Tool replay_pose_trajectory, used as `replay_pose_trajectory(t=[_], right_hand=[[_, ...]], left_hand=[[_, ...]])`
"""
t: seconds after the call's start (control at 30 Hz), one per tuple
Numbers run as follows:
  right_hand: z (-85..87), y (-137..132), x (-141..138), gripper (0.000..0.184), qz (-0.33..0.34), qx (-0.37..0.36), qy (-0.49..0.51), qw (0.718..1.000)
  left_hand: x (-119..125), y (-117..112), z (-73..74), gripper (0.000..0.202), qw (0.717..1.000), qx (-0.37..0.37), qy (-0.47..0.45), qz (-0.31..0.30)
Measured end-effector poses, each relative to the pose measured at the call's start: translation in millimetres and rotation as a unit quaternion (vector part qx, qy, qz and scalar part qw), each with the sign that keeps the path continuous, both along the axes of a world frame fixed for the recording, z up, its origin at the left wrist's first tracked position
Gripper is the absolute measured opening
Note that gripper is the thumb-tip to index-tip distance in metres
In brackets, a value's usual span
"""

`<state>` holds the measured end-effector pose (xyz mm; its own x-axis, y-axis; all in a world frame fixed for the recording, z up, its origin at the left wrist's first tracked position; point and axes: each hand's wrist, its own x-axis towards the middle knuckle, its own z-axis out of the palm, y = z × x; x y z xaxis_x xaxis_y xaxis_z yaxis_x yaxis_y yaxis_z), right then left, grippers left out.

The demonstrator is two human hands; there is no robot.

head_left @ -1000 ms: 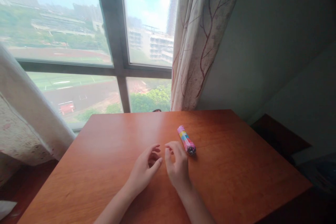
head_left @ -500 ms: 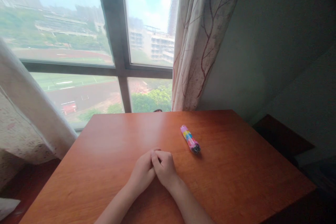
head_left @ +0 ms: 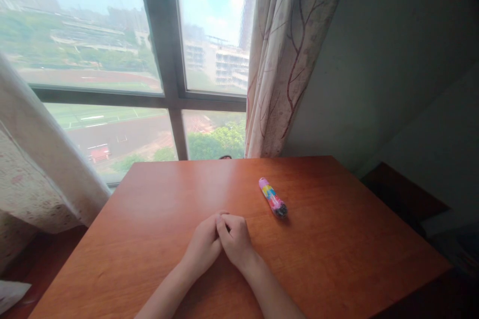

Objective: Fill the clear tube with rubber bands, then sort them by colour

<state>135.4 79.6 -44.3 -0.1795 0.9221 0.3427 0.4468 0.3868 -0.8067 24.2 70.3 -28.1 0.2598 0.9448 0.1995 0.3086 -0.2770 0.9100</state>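
Note:
My left hand [head_left: 204, 240] and my right hand [head_left: 236, 240] rest clasped together on the wooden table [head_left: 168, 194], near its middle. Their thumbs meet on top, and most of the fingers are folded inward out of sight. Both hands are closed, with no object showing in them. Beyond my right hand and a little to its right lies a slim, tube-shaped package [head_left: 272, 198] in pink, yellow, blue and red, with a dark end towards me. It lies slantwise, apart from both hands; its contents I cannot make out.
A large window [head_left: 164, 60] stands behind the table, with a patterned curtain [head_left: 279, 60] right of it and another curtain [head_left: 45, 159] at the left. A grey wall [head_left: 359, 70] is on the right. Something white [head_left: 13, 295] shows at the lower left.
The colourful package lies very slightly farther right and looks rolled a little. My clasped hands have not visibly moved.

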Motion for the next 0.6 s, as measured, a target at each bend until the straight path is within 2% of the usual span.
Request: replay_pose_trajectory(t=[0.6], right_hand=[[-0.7, 0.7, -0.2, 0.046, -0.001, 0.005, -0.005, 1.0]], left_hand=[[-0.5, 0.5, -1.1, 0.028, 1.0, -0.001, 0.002, 0.011]])
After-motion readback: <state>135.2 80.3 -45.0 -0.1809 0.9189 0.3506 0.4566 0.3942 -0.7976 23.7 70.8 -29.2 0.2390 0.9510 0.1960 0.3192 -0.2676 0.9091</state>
